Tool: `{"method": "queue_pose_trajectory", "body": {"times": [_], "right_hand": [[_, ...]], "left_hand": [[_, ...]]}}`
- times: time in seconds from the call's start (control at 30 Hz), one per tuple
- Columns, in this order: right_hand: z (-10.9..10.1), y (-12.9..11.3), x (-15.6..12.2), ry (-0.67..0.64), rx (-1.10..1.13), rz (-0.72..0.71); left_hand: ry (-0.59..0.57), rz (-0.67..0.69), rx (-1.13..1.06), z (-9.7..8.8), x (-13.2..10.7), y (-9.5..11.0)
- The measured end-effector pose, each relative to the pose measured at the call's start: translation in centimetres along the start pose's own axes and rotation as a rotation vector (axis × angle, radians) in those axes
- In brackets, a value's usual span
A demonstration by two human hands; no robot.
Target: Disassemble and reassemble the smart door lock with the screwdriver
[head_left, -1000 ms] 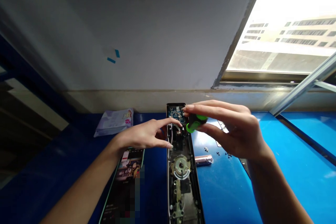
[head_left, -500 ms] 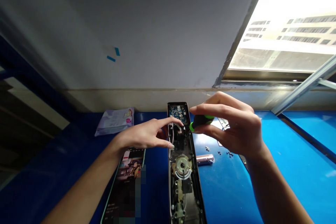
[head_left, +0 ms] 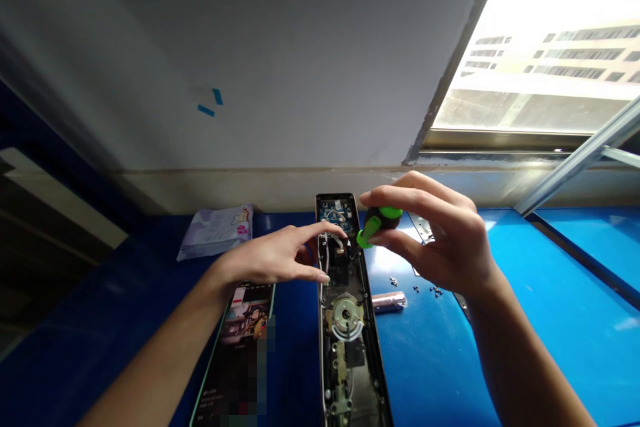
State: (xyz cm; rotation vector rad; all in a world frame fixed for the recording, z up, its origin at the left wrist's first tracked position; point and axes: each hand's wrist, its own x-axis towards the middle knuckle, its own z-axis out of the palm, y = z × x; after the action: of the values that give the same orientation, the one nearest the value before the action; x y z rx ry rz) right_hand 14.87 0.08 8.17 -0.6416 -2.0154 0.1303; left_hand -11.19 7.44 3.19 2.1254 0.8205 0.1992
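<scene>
A long, narrow electronic device, its housing open [head_left: 363, 380], stands on the blue table with its far end away from me. Inside are a blue circuit board [head_left: 331, 208], white cables and a round metal part [head_left: 347, 315]. My left hand [head_left: 277, 255] reaches over the device's left edge, index finger stretched toward a cable plug below the board, thumb apart on the left rim. My right hand [head_left: 440, 233] grips a short black-and-green screwdriver [head_left: 379, 223] between thumb and fingers. The tool's thin shaft points down-left into the device near its right edge; its tip is hard to make out.
A phone [head_left: 235, 353] lies at the left, below a purple-white packet [head_left: 217, 230]. Right of the device are a wrapped cylindrical item [head_left: 389, 301], several small screws [head_left: 436, 291] and a metal plate [head_left: 421, 228] partly behind my hand. Wall and window stand behind.
The screwdriver has turned in my right fingers, so more of its green grip shows. My left hand stays in nearly the same place. The whole view has shifted slightly.
</scene>
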Motion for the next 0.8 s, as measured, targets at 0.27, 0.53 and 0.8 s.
{"method": "queue_pose_trajectory", "body": {"times": [0.27, 0.53, 0.8], "right_hand": [[-0.4, 0.1, 0.0, -0.056, 0.090, -0.041], [-0.2, -0.1, -0.1, -0.165, 0.088, 0.037], [-0.5, 0.5, -0.1, -0.065, -0.046, 0.054]], "left_hand": [[-0.029, -0.041, -0.128, 0.1, 0.3, -0.4], [-0.033, -0.028, -0.157, 0.4, 0.6, -1.3], [-0.036, -0.081, -0.085, 0.1, 0.5, -0.7]]}}
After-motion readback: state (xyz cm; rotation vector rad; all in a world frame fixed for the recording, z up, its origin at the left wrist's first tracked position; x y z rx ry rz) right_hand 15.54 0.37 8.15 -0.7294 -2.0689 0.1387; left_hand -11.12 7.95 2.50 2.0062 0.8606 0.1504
